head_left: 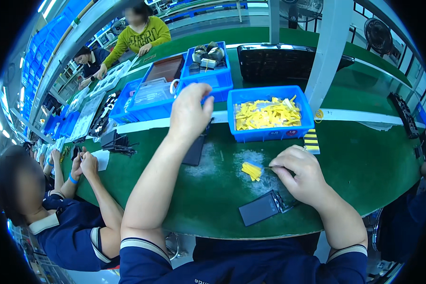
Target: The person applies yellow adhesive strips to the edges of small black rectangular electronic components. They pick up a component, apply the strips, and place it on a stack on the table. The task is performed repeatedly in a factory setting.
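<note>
My left hand [190, 111] is raised at the far edge of the work surface, in front of the blue bins. Its fingers are bent, with a gap to the thumb and nothing visible between them. Below it lies a dark flat rectangular piece [193, 152], partly hidden by my forearm. My right hand [298, 171] is closed in a pinch on a thin tool [269, 166], its tip pointing at a small fan of yellow strips [251, 171] with a blue end. Nearer me rests a black rectangular device [259, 210] with a frame-like part at its right end.
A blue bin of yellow pieces [232, 116] stands beyond my right hand, with a yellow-and-black striped card [311, 141] beside it. More blue bins [207, 80] stand at far left. A metal post [327, 57] rises at right. A co-worker [71, 217] sits on my left.
</note>
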Tool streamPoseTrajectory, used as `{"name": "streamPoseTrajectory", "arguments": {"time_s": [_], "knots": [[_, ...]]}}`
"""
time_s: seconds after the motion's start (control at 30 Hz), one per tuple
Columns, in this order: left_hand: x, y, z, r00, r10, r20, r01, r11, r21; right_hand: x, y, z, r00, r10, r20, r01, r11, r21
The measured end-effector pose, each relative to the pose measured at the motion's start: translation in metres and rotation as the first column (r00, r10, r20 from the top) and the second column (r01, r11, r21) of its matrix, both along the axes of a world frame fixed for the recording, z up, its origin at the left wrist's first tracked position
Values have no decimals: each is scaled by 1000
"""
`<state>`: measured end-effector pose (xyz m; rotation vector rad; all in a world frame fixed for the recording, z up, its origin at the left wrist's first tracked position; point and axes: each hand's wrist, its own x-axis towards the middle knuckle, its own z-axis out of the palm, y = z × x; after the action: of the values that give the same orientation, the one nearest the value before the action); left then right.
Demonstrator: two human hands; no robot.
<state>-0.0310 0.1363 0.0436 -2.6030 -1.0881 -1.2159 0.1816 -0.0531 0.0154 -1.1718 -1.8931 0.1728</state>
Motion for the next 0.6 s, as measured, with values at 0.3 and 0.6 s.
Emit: {"name": "streamPoseTrajectory", "arguments": {"time_s": [0.3, 0.6], "knots": [[-7, 85, 6, 973, 42, -226, -15, 993, 119, 19, 11, 8, 993, -8, 118, 39, 964, -261], [-10, 107, -10, 992, -26, -120, 33, 998, 60, 25, 23, -1, 994, 75, 75, -31, 882, -471]]}}
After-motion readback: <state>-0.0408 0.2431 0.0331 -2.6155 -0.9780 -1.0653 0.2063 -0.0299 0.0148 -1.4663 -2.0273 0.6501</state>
